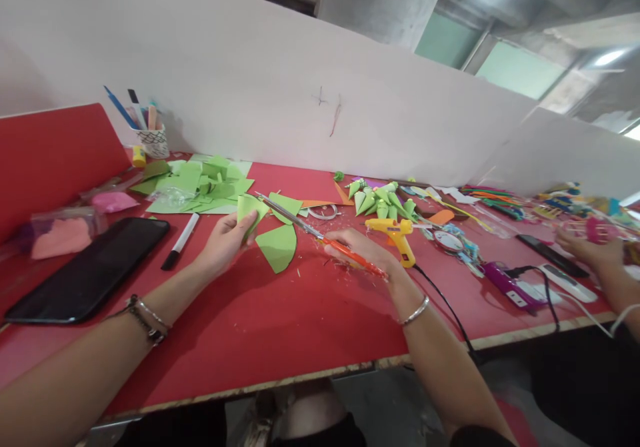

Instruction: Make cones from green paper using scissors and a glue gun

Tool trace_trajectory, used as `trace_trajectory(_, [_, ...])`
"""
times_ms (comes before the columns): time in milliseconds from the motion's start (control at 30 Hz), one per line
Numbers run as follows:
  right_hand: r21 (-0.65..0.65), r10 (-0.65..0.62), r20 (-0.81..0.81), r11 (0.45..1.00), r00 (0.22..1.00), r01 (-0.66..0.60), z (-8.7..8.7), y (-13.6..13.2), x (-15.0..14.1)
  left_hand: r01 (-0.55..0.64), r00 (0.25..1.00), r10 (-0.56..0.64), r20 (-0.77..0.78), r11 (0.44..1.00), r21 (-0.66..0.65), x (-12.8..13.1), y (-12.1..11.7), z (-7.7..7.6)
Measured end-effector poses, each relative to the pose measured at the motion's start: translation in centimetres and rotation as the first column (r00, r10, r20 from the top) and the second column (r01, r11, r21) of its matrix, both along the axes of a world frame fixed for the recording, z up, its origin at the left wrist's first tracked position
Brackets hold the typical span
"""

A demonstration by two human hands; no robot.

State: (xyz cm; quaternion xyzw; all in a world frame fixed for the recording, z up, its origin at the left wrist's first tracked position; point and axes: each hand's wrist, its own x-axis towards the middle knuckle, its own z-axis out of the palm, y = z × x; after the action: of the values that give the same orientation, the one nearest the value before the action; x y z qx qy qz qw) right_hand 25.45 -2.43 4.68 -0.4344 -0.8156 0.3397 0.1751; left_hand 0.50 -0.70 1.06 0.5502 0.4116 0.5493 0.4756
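Observation:
My left hand (229,239) pinches a piece of green paper (250,208) between thumb and fingers. In my right hand (363,247) is a pair of scissors (345,247) with orange handles, its blades pointing left toward the held paper. The blade tips come close to that paper's upper edge; whether they touch it I cannot tell. Just below the blades lies a fan-shaped green paper cutout (278,248), with another green piece (285,206) behind. A yellow glue gun (395,237) rests right of my right hand.
Green paper scraps (200,184) pile up at the back left. Small green paper cones (380,199) cluster behind the glue gun. A black phone (90,270) and a marker (181,242) lie left. A purple power strip (510,287) and another person's hand (595,250) are at right.

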Motion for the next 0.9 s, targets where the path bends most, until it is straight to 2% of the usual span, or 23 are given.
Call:
trace_trajectory(100, [-0.059,-0.009,0.016,0.998,1.000,0.010,0.04,-0.09,0.09,-0.020,1.000,0.020,-0.009,1.000,0.017,0.03,-0.21,0.01])
trace_trajectory(400, [-0.068,-0.012,0.044,0.998,0.999,0.015,0.03,-0.16,0.01,0.001,0.997,0.001,-0.072,1.000,0.019,0.10,-0.45,0.11])
trace_trajectory(633, [-0.040,0.037,0.056,0.999,0.998,-0.035,0.29,-0.21,-0.06,0.043,0.983,-0.035,-0.179,0.998,0.041,0.03,-0.46,-0.12])
trace_trajectory(900, [-0.044,0.029,0.067,0.999,0.997,-0.026,0.24,-0.13,0.05,0.141,0.955,-0.128,-0.267,0.990,0.029,0.00,-0.68,0.05])
